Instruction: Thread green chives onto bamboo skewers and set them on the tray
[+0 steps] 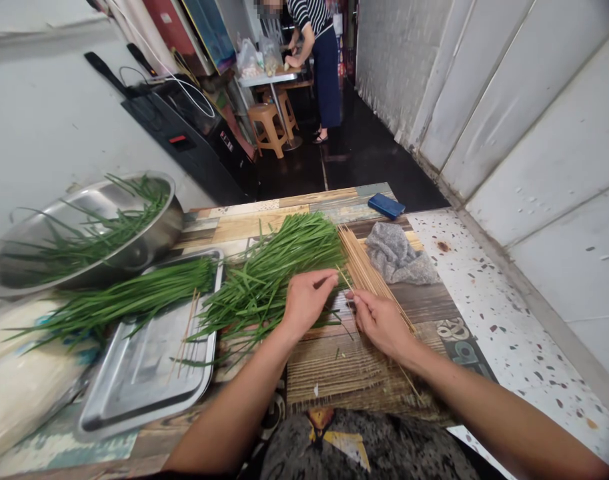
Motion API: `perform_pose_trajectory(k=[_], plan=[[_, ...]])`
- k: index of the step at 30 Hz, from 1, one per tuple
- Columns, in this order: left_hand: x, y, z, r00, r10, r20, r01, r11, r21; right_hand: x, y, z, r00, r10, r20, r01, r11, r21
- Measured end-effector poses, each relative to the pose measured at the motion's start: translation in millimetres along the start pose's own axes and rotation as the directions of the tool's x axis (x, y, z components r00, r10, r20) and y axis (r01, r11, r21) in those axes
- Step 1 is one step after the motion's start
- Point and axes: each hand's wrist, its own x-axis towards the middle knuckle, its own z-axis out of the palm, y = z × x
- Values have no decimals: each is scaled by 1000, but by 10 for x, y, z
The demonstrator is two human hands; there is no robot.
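- Patchwork wood-print tabletop [424,308] is stretching before us; a co-worker [327,73] is standing beyond.
- Our right hand [381,323] is pinching a thin strand [343,276] between fingertips.
- Our left hand [308,300] is curling narrowly beside it; we cannot tell its grip.
- Green stalks [281,267] are lying beside our left hand, bamboo skewers [365,268] passing beneath our right.

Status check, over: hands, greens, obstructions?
Left hand at edge of chive pile. Right hand pinching thin strand, skewer or stalk unclear. Bamboo skewers under right hand; gray cloth beside them.
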Motion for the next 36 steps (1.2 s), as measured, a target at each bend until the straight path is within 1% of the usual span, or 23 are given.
perform_pose_trajectory(k=[1,2,3,4,5,6,7,8,9,10,11,12,14,16,18,20,21,24,28,29,32,34,36], plan=[[-17,30,-1,997,25,75,-26,999,21,6,-3,-13,1000,10,-1,-10,1000,3],[-31,67,-11,984,46,170,-55,998,43,12,-6,-28,1000,25,2,-25,1000,6],[-39,105,-34,963,63,262,-82,994,66,19,-10,-43,999,43,7,-43,999,12],[-37,142,-69,946,71,318,-107,990,96,25,-14,-57,998,62,10,-63,998,23],[-25,172,-114,946,74,315,-125,982,143,30,-19,-69,997,81,11,-82,996,39],[-1,192,-165,962,78,262,-137,967,214,34,-24,-76,995,98,11,-99,993,58],[32,200,-215,981,91,171,-141,940,310,36,-28,-79,994,112,12,-112,991,74],[73,195,-260,989,119,83,-143,895,422,37,-31,-77,993,121,14,-122,989,86],[116,181,-293,988,153,33,-147,837,527,36,-32,-72,992,128,14,-129,987,94],[159,159,-313,983,181,20,-154,773,615,35,-31,-63,991,129,15,-130,987,97],[198,134,-317,980,199,33,-167,709,685,34,-28,-53,992,125,15,-126,987,99],[232,110,-308,977,207,48,-175,653,737,32,-23,-42,993,117,13,-117,988,102],[280,73,-271,976,215,43,-160,568,808,31,-8,-25,995,97,4,-97,990,101],[309,59,-237,975,218,32,-142,513,847,32,5,-17,997,83,-2,-82,992,94],[325,61,-233,974,221,49,-155,490,858,33,9,-18,997,76,-3,-75,993,88],[321,70,-254,971,227,69,-178,503,846,33,3,-23,997,71,-1,-71,994,84],[309,76,-269,970,232,68,-184,525,831,33,-3,-27,997,71,-1,-71,994,83],[228,93,-295,969,240,57,-199,624,756,31,-25,-36,997,73,-4,-72,994,80],[92,89,-263,971,224,87,-230,755,614,28,-45,-36,997,72,-6,-71,993,90],[72,80,-250,977,202,75,-209,801,561,26,-47,-34,998,70,-6,-69,993,95],[57,39,-222,996,85,31,-91,926,367,23,-50,-32,998,62,-9,-61,993,105],[68,19,-216,998,31,53,-44,965,257,21,-52,-34,998,60,-12,-59,993,104],[77,21,-220,997,11,77,-24,984,174,21,-53,-40,998,67,-13,-65,993,99]])
